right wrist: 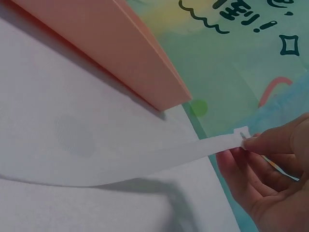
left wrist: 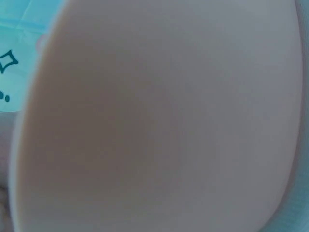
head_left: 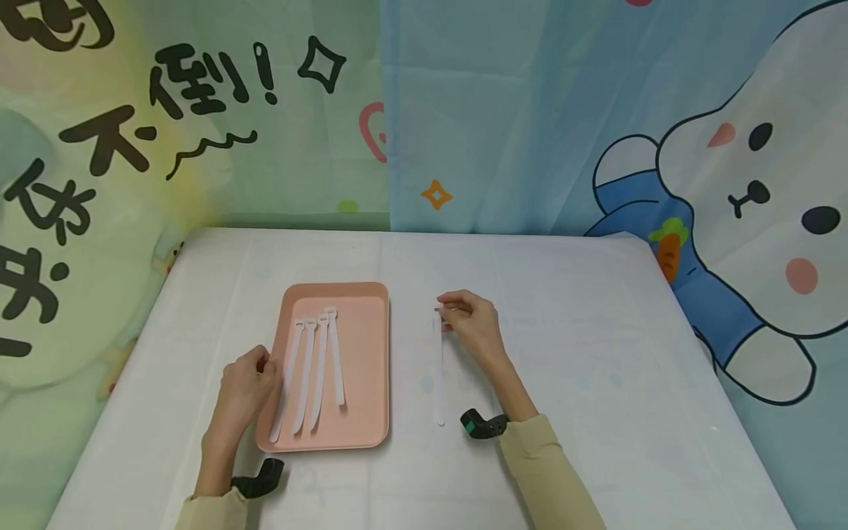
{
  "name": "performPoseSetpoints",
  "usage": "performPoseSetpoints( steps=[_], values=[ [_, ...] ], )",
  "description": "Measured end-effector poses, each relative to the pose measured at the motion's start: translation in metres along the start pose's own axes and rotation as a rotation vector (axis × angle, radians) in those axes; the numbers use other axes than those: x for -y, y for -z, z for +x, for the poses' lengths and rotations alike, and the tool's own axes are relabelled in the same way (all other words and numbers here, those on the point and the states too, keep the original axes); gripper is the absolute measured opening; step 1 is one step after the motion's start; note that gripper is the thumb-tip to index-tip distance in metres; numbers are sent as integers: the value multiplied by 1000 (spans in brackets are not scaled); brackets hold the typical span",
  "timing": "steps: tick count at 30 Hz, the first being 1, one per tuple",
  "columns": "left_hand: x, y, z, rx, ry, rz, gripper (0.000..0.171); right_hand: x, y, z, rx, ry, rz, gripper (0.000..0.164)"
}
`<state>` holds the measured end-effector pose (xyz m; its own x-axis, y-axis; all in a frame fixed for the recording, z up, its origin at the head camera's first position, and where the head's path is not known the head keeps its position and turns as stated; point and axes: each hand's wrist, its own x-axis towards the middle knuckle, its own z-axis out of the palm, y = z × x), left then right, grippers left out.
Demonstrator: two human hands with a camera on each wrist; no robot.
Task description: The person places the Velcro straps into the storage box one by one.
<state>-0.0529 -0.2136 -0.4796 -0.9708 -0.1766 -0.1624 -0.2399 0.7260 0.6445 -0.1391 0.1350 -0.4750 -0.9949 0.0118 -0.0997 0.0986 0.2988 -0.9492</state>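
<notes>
Between thumb and fingers my right hand (head_left: 472,321) pinches the slotted head of a white strap-style cable tie (head_left: 439,375). In the right wrist view the strap (right wrist: 159,162) stretches leftward from the fingertips, flat and slightly curved, its far end out of frame. A pink rectangular tray (head_left: 361,412) stands to the left, with several similar white cable ties (head_left: 320,375) lying lengthwise in it. My left hand (head_left: 246,386) holds the tray's left rim, its fingertips partly hidden. Close up and blurred, the tray wall (left wrist: 159,116) fills most of the left wrist view.
A white cloth covers the table (head_left: 570,353). Behind it hangs a printed curtain (head_left: 490,110) with lettering and a cartoon animal. Black camera mounts (head_left: 485,425) sit on both wrists.
</notes>
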Motion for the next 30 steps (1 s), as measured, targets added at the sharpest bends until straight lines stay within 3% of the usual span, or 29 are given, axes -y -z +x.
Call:
performPoseSetpoints(
  steps=[14,30],
  values=[
    [-1,2,-1,5,1,-6,17,19,3,3,18,52,81,21],
    [1,1,0,5,-2,-11,17,44,-2,3,13,76,91,20]
  ],
)
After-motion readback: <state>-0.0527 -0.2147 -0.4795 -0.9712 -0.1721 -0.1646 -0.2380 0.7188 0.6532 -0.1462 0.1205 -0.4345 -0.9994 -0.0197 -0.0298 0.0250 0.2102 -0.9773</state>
